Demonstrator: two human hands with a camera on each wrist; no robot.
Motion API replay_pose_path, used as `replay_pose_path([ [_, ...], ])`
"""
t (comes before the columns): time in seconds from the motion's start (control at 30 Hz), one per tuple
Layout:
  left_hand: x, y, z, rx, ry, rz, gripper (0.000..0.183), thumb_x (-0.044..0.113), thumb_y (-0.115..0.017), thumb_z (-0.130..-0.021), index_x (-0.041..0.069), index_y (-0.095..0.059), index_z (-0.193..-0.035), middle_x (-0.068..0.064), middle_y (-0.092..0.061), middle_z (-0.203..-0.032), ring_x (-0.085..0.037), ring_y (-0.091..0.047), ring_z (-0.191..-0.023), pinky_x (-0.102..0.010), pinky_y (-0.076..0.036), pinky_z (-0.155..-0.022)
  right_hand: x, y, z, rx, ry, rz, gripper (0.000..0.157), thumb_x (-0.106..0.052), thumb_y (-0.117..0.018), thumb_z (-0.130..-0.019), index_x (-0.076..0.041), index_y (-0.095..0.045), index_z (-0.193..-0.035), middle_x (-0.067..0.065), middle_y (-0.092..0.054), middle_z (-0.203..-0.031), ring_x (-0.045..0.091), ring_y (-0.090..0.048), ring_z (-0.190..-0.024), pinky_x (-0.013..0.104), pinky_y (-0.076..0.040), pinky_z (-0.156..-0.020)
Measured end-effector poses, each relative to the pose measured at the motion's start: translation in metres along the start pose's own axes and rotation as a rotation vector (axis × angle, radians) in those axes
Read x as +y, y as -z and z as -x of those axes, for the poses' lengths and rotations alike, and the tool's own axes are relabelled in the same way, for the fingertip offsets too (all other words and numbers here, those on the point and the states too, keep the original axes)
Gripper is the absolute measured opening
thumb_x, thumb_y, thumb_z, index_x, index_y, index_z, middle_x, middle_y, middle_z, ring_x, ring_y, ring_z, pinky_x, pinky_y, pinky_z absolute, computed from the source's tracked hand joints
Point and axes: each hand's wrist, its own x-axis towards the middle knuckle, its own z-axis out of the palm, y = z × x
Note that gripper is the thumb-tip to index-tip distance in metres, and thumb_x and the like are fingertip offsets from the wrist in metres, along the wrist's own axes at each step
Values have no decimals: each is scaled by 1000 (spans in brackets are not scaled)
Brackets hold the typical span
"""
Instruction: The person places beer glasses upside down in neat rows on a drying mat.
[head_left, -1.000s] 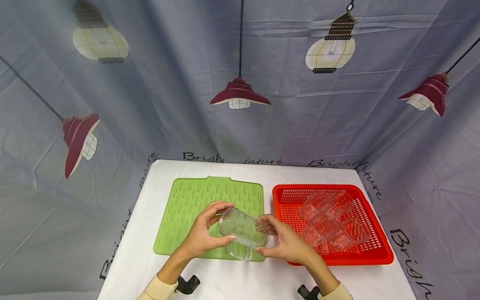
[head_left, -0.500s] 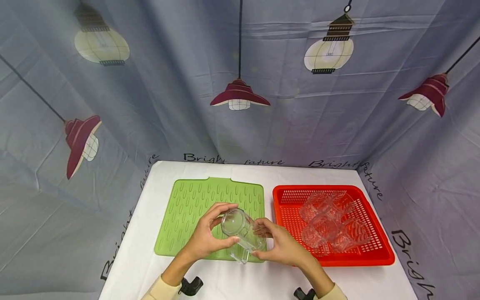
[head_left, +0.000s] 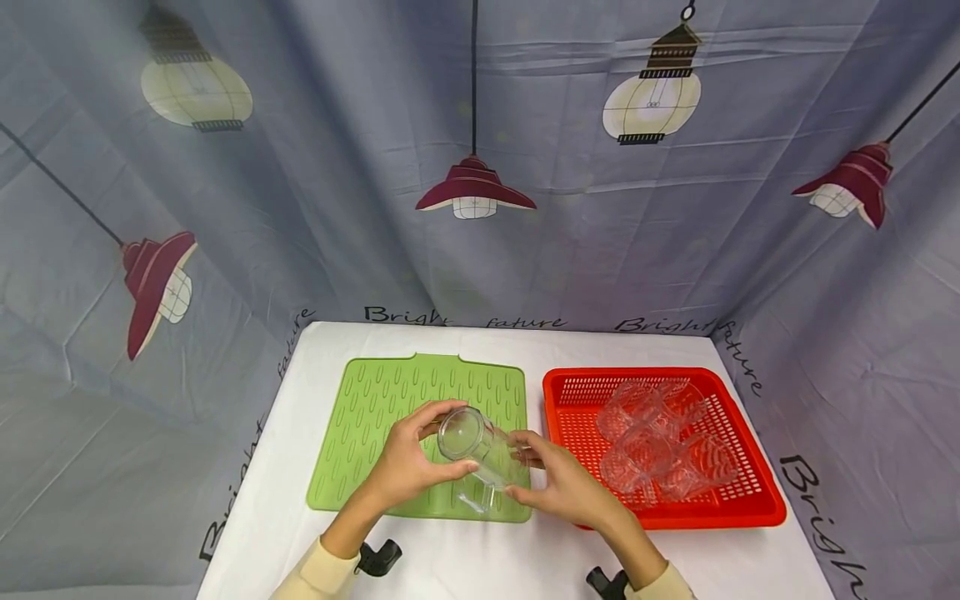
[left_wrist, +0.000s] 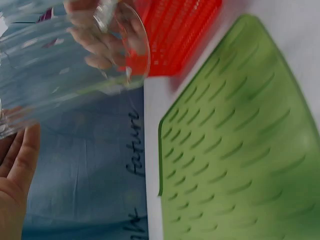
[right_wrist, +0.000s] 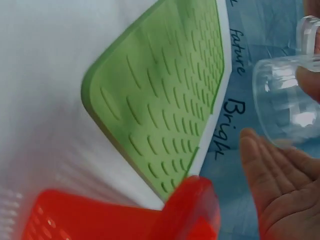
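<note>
A clear glass mug is held on its side above the green drying mat, its handle hanging below. My left hand grips the end nearer it, thumb in front and fingers behind. At the other end my right hand holds the mug between thumb and fingers. In the right wrist view the mug's rim lies by the right fingertips. The left wrist view shows the mug at upper left, with fingers seen through its glass.
A red plastic basket stands right of the mat on the white table. Several clear glass mugs lie inside it. A grey-blue curtain printed with lamps surrounds the table.
The mug has turned a little in both hands, and its handle has shifted slightly. Both hands stay around it over the mat's front right part. The basket has not changed.
</note>
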Motion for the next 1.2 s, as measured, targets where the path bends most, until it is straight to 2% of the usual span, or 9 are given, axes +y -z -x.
replay_pose_path([
  [0.07,-1,5,-4,19,11,-62,77,28,-99,-78,20,-63,-146,4,-71,-135,-13,-71,-120,-35,-63,-104,-2,1,2,10,-36,32,87,-40,-90,-88,-13,-48,-158,11,-63,-153,32,-72,-129,53,-62,-108],
  [0.23,-12,28,-16,75,64,-208,78,29,-100,-76,21,-64,-144,2,-72,-133,-19,-72,-119,-45,-64,-104,-3,8,8,44,-102,89,97,-48,-91,-85,-16,-43,-164,11,-66,-149,31,-72,-129,55,-61,-108],
  [0.43,-37,67,-35,138,123,-387,81,31,-101,-75,16,-63,-146,-8,-72,-135,-29,-70,-120,-51,-63,-101,1,18,22,94,-142,125,88,-52,-87,-88,-21,-49,-160,4,-64,-152,25,-70,-132,52,-59,-112],
  [0.57,-58,91,-47,167,145,-438,82,30,-100,-76,13,-62,-147,-13,-70,-135,-36,-69,-120,-54,-63,-100,4,23,31,129,-162,124,80,-51,-86,-89,-24,-53,-157,-3,-62,-154,21,-69,-131,50,-60,-112],
  [0.73,-83,114,-59,182,187,-479,83,31,-98,-80,10,-59,-150,-18,-66,-142,-41,-67,-120,-59,-60,-97,8,25,36,142,-140,154,71,-53,-82,-93,-24,-59,-153,-7,-60,-156,19,-67,-128,49,-61,-108],
  [0.97,-110,126,-73,128,236,-512,84,33,-94,-85,9,-55,-155,-21,-61,-149,-44,-64,-126,-62,-58,-99,11,26,41,188,-124,174,60,-51,-81,-95,-31,-63,-148,-7,-60,-157,18,-67,-131,49,-60,-110],
  [1.07,-119,127,-73,106,272,-522,84,33,-93,-86,8,-53,-156,-23,-58,-152,-46,-61,-133,-65,-56,-104,12,26,43,200,-114,169,58,-52,-80,-95,-32,-64,-147,-7,-61,-156,18,-68,-130,48,-61,-110],
  [1.2,-125,128,-74,100,298,-524,85,33,-91,-87,6,-51,-157,-25,-57,-153,-48,-60,-134,-66,-54,-106,12,26,47,208,-107,162,54,-52,-79,-96,-33,-65,-145,-7,-61,-156,20,-65,-136,51,-59,-113],
])
